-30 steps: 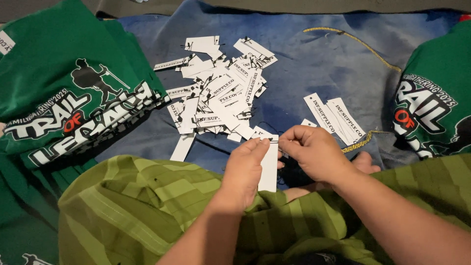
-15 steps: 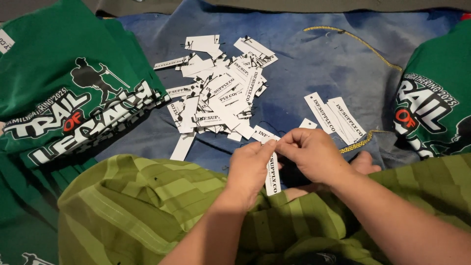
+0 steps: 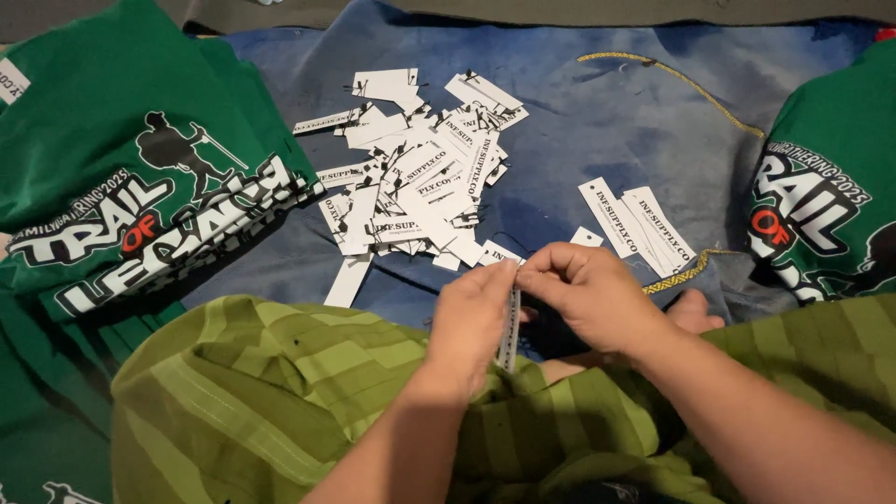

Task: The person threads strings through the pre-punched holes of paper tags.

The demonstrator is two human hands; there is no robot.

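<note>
Now the tag [image 3: 509,327] has turned edge-on between my hands; a second ago its white face lay flat toward me, half a second ago it was already tilting with the print showing, and at this moment I see only its thin side, upright above the green striped cloth [image 3: 280,392] on my lap; my left hand [image 3: 476,322] is closed on it, thumb and fingers pinching its upper part, and my right hand [image 3: 593,294] is narrowed to a pinch at the tag's top end, touching the left fingertips; whether the right holds the tag itself or a small fastener there I cannot tell, it is too fine to see; I judge from the turn that the work has gone from picking up to fiddling with the tag's end; the pile of tags [image 3: 420,177] lies well apart on the blue cloth [image 3: 579,121], two tags [image 3: 635,224] just beyond my right hand, a green shirt [image 3: 121,187] to the left and another [image 3: 831,205] to the right.
</note>
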